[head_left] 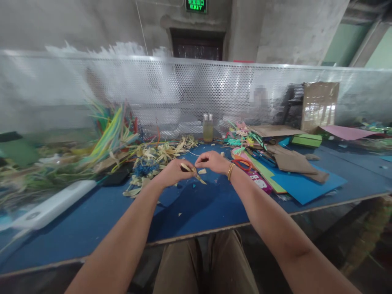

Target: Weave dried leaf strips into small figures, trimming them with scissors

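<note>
One pale, pointed strip [201,179] is showing between the thumb and fingers of the left hand [178,170], which is pinching it about midway between the front and back edges of the bench [196,212]. One right hand [214,162] is hovering just beside it, fingertips drawn close together; I cannot tell whether they are gripping anything. One gold-coloured bracelet [230,171] is circling that wrist. Toward the back edge I am seeing one bottle [208,130]; toward the left end, one long white bar [58,204]; toward the right, one purple packet [260,182], one blue sheet [309,183] and one pink sheet [350,131]. A pile of pale dried pieces [165,154], too tangled to count, is lying behind the left hand.

The bench top is showing blue, strewn with scraps. One perforated metal screen [190,90] is standing behind it, and one green exit sign [196,5] is glowing above, cut off at the top.

The fingers are hiding part of the strip, and blur is smearing the heap at the bench's left end.
</note>
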The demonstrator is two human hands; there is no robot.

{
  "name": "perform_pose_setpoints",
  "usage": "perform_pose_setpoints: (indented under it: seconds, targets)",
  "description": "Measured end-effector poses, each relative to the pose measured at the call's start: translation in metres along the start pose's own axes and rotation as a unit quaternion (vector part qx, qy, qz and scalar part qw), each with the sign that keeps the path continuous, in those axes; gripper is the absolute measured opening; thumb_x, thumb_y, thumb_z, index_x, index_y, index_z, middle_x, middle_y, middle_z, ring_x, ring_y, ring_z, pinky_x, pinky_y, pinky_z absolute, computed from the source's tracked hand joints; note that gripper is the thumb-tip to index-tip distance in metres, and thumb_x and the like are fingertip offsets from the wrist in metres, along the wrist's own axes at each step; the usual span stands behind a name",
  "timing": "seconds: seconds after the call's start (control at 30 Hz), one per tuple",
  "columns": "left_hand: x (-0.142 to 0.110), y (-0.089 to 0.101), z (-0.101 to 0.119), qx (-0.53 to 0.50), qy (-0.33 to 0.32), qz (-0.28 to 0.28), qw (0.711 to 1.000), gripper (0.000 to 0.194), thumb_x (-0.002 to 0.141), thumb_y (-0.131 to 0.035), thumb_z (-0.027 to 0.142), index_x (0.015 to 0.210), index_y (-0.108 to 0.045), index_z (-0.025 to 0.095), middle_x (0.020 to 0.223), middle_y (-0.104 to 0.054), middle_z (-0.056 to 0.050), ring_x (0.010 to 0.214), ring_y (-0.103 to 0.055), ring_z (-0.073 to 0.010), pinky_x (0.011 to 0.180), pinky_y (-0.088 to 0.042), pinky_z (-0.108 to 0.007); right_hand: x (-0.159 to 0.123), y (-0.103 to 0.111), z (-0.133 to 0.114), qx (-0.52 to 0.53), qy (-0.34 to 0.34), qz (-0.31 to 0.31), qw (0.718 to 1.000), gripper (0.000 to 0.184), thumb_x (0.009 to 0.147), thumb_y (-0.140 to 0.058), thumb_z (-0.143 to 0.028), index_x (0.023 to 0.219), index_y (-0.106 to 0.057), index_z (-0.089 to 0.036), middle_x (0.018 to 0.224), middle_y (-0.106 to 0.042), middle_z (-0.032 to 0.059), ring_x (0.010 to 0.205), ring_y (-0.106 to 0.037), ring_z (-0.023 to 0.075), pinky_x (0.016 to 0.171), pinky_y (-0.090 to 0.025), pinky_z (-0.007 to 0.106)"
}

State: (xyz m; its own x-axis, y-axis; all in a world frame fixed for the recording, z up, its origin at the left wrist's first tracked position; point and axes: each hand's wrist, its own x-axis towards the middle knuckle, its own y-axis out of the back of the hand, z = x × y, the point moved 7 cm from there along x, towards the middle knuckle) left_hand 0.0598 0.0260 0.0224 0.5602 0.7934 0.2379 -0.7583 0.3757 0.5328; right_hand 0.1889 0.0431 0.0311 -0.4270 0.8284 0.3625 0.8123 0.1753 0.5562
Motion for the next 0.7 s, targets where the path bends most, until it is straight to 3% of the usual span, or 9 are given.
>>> perform_pose_setpoints:
  seconds: [0.07, 0.17, 0.37, 0.5, 0.7]
  targets:
    - [-0.001, 0.001, 0.0, -0.029, 0.008, 0.008, 1.0, 0.022, 0.066, -0.068, 0.036, 0.076, -0.068, 0.016, 0.059, -0.058, 0.0, 0.05, -0.046, -0.0094, 0.047, -0.034, -0.021, 0.0, -0.003, 0.008, 0.083, -0.036, -0.02, 0.996, 0.02, 0.069, -0.067, -0.034, 0.074, -0.067, -0.015, 0.069, -0.063, 0.0014, 0.064, -0.052, 0.0111, 0.065, -0.04, 0.025]
    - [0.001, 0.008, -0.003, -0.094, 0.016, 0.068, 0.993, 0.023, 0.067, -0.067, 0.038, 0.075, -0.064, 0.016, 0.057, -0.054, 0.001, 0.048, -0.044, -0.0084, 0.046, -0.033, -0.021, 0.002, -0.005, 0.012, 0.139, -0.05, -0.003, 0.989, 0.018, 0.065, -0.067, -0.031, 0.072, -0.065, -0.014, 0.066, -0.061, -0.0005, 0.06, -0.05, 0.0094, 0.063, -0.039, 0.024]
    - [0.005, 0.017, -0.014, -0.151, 0.034, 0.175, 0.972, 0.025, 0.067, -0.068, 0.038, 0.074, -0.059, 0.016, 0.057, -0.051, 0.003, 0.047, -0.042, -0.0065, 0.046, -0.034, -0.02, 0.004, -0.003, 0.013, 0.1, -0.032, 0.054, 0.993, 0.011, 0.066, -0.061, -0.023, 0.073, -0.062, -0.014, 0.065, -0.058, -0.0021, 0.059, -0.048, 0.0084, 0.06, -0.037, 0.022]
    - [0.006, 0.015, -0.016, -0.153, 0.047, 0.19, 0.969, 0.027, 0.065, -0.069, 0.039, 0.074, -0.058, 0.016, 0.057, -0.052, 0.003, 0.046, -0.042, -0.0063, 0.045, -0.034, -0.019, 0.006, 0.0, 0.015, 0.076, -0.029, 0.069, 0.994, 0.011, 0.067, -0.061, -0.023, 0.072, -0.062, -0.014, 0.067, -0.059, -0.0011, 0.061, -0.05, 0.0089, 0.06, -0.038, 0.021]
    - [0.004, 0.007, -0.013, -0.189, 0.075, 0.15, 0.968, 0.03, 0.067, -0.066, 0.043, 0.076, -0.055, 0.016, 0.055, -0.049, 0.004, 0.042, -0.039, -0.0056, 0.04, -0.03, -0.019, 0.005, -0.002, 0.018, 0.117, -0.057, 0.056, 0.99, 0.013, 0.066, -0.062, -0.025, 0.071, -0.063, -0.014, 0.065, -0.059, -0.0017, 0.059, -0.049, 0.0083, 0.06, -0.038, 0.022]
